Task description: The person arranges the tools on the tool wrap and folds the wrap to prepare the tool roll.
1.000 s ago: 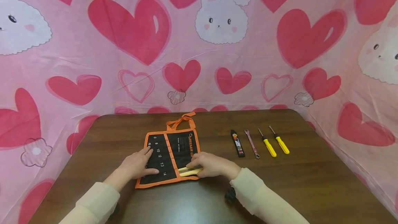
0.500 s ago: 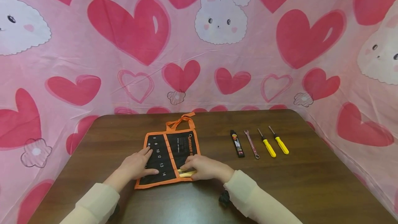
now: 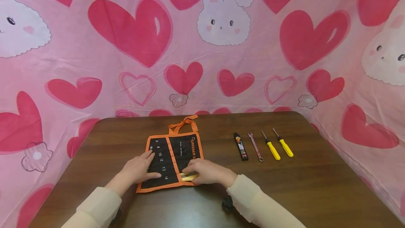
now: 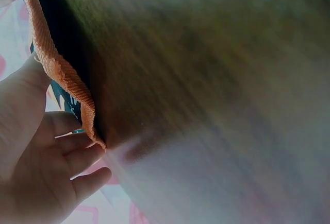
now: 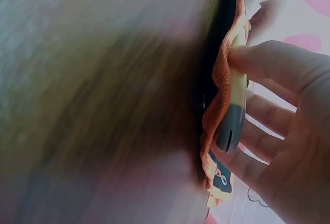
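A black tool pouch [image 3: 186, 150] with orange trim and numbered slots lies unrolled on the table. In its lower right part is a yellow utility knife [image 3: 188, 177], partly tucked under the orange centre strip. My right hand [image 3: 209, 172] holds this knife by its right end; the right wrist view shows the thumb against the yellow body, with the knife's grey end [image 5: 231, 126] near the fingers. My left hand [image 3: 136, 169] rests on the pouch's left side, fingers extended. The left wrist view shows that hand beside the pouch's orange edge [image 4: 56, 69].
To the right lie a slim black packet [image 3: 241, 147], a combination wrench [image 3: 255, 147] and two yellow-handled screwdrivers [image 3: 273, 150], spaced apart on the brown table [image 3: 316, 185]. The pouch's orange tie [image 3: 183, 124] trails toward the back. A pink heart-printed cloth hangs behind.
My right hand has shifted left with the utility knife, and less of its yellow body shows. The left hand has stayed in place on the pouch.
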Demonstrator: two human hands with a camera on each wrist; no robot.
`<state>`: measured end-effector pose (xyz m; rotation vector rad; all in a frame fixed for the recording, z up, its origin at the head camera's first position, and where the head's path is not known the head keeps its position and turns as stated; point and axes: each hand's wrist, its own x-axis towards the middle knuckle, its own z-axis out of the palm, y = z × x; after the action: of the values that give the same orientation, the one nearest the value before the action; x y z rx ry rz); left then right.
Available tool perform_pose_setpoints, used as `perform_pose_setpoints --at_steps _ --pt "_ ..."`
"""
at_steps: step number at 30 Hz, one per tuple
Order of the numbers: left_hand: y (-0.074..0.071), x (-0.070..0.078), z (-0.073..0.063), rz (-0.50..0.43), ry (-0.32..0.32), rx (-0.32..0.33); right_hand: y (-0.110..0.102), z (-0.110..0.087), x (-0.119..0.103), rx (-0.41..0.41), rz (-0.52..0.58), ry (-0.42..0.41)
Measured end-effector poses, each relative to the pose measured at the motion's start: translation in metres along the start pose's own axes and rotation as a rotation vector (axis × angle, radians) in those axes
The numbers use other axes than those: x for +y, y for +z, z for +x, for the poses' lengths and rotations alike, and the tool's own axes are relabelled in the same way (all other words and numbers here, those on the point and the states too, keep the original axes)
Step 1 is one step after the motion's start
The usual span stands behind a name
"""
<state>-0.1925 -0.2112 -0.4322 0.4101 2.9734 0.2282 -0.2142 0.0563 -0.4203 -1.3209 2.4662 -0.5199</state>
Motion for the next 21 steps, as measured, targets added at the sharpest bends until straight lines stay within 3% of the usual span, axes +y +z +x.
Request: perform_pose_setpoints --at_steps 15,21 --pt "-0.0012 0.0003 -0.0006 0.015 -0.004 -0.01 -0.002 -0.0097 0.0076 0.011 0.039 0.11" --pt "-0.002 0.0011 0.0 0.018 -0.003 -0.014 -0.0018 -0.0088 0.0064 0.012 0.005 0.128"
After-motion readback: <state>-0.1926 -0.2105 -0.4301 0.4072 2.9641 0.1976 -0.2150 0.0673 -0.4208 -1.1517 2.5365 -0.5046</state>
